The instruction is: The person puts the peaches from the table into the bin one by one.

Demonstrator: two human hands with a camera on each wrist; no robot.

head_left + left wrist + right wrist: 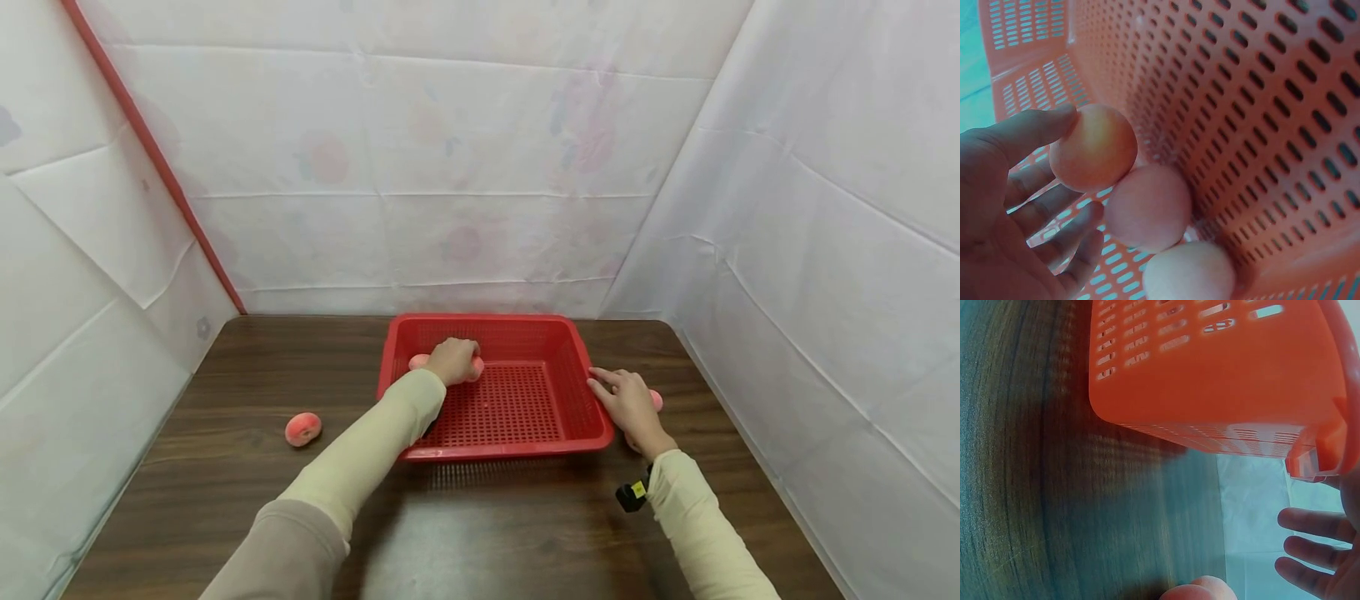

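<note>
A red perforated plastic basket [517, 452] sits on the table between the arms. My left hand [452, 360] reaches inside it and holds a peach [1094, 148] between thumb and fingers. Against that peach lies a second peach [1147, 207], and a third peach [1189, 273], paler, follows it along the basket wall. On the other side, my right hand [632, 408] rests at the basket's right rim with its fingers extended. In the right wrist view, several straight fingers [1316, 523] show outside the basket; the thumb is hidden.
A lone peach [303, 429] lies on the brown wooden table [225, 500] left of the basket. To the right, partly behind the right hand, is another peach [656, 400]; two peaches touch in the right wrist view. White sheeting [480, 167] walls the table at back and sides.
</note>
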